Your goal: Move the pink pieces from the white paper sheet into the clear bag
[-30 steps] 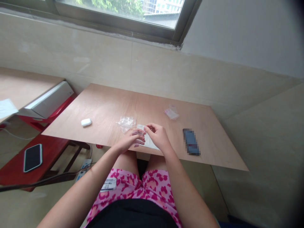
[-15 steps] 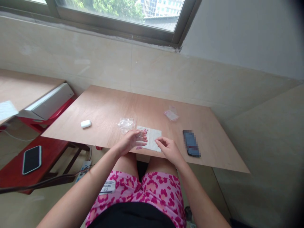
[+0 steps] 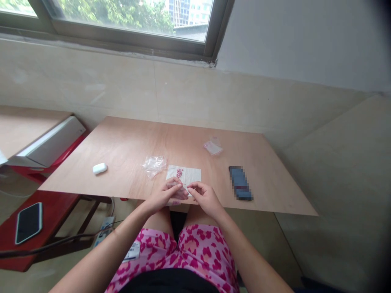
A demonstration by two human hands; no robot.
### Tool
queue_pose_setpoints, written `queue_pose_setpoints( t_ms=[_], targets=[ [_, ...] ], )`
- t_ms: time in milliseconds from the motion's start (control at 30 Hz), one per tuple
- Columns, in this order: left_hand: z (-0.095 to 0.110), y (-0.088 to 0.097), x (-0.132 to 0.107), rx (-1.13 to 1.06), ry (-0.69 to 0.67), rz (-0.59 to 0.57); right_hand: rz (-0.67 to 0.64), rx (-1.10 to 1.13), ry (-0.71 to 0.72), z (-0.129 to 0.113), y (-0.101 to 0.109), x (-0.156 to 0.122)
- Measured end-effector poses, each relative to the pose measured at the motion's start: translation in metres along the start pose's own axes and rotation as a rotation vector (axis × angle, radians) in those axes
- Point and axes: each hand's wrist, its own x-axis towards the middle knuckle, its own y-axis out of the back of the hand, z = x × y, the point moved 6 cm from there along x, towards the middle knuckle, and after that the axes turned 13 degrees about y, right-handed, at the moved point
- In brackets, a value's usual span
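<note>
My left hand [image 3: 165,195] and my right hand [image 3: 205,198] are close together at the table's front edge, over the lower part of a white sheet with pink printed dots [image 3: 185,173]. A small clear plastic piece [image 3: 180,192] seems held in my left fingers, and my right fingertips are at its edge. Its exact shape is hard to see. A crumpled clear plastic bag [image 3: 154,166] lies just left of the sheet. Farther off on the plywood tabletop [image 3: 128,150] are a small clear bag with pink contents [image 3: 213,147], a white earbud case [image 3: 99,168] and a pixelated phone [image 3: 240,183].
A red bench at lower left holds a black phone [image 3: 29,223]. A power strip [image 3: 104,228] and a dark cable lie below the table. A second wooden table [image 3: 27,130] with a white box stands at left. A tiled wall runs behind the table.
My right hand has moved left and my left hand has closed, bringing both hands together over the white sheet. The camera view has shifted slightly, moving the scene left and down.
</note>
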Motion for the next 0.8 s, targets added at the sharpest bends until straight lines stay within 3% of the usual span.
queue_pose_setpoints(
  t_ms=[233, 633, 800],
  targets=[
    [-0.006, -0.012, 0.002, 0.115, -0.140, 0.040, -0.028, -0.032, 0.085, -0.010, -0.001, -0.003],
    [0.006, -0.001, -0.001, 0.486, -0.383, 0.240, -0.028, -0.170, 0.184, -0.022, -0.003, -0.004],
    [0.009, -0.003, -0.004, 0.567, -0.404, 0.246, -0.031, -0.177, 0.218, -0.028, -0.005, -0.005]
  ],
)
